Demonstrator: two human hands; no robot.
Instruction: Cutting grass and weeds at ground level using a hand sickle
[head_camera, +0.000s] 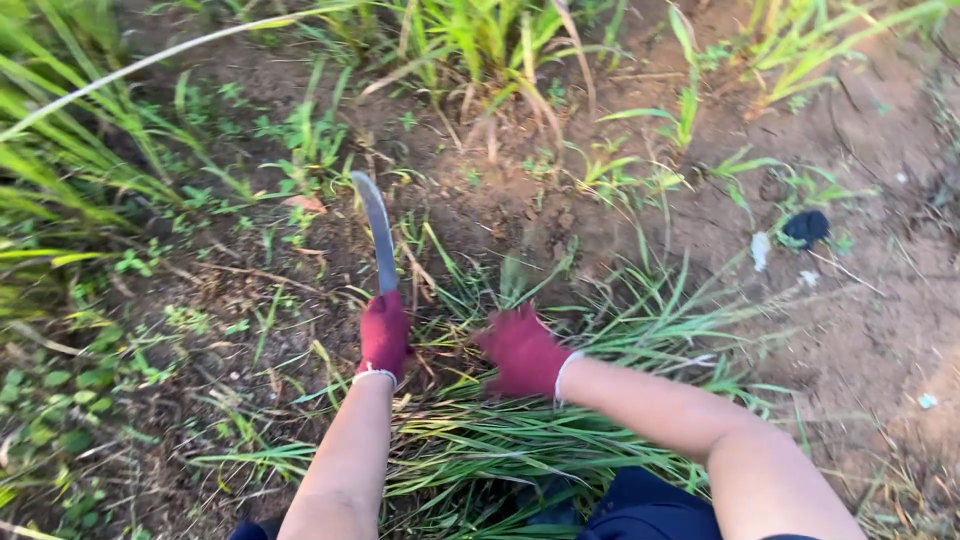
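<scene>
While both forearms reach out from the 6 o'clock edge, the pile of cut long green grass blades (520, 440) lies flat on the soil between and under them, nearest the body

Left hand (384, 335), in a dark red knit glove, at about 7 o'clock of centre: fingers wrapped tight round the handle of a curved grey steel sickle blade (380, 232); blade points toward 12 o'clock, tip clear of the ground cover

Right hand (522, 350), same kind of glove, at about 6 o'clock of centre: curled down into the grass; cannot tell whether it clutches stems or only presses them

Judgement: gathering step of cutting; a next cut would call for stems held taut, blade kept clear of right fingers

Farther, 2 o'clock: bare reddish-brown soil (880, 330), a dark blue scrap (806, 227); standing grass clumps (480, 40) at 12 o'clock
</scene>
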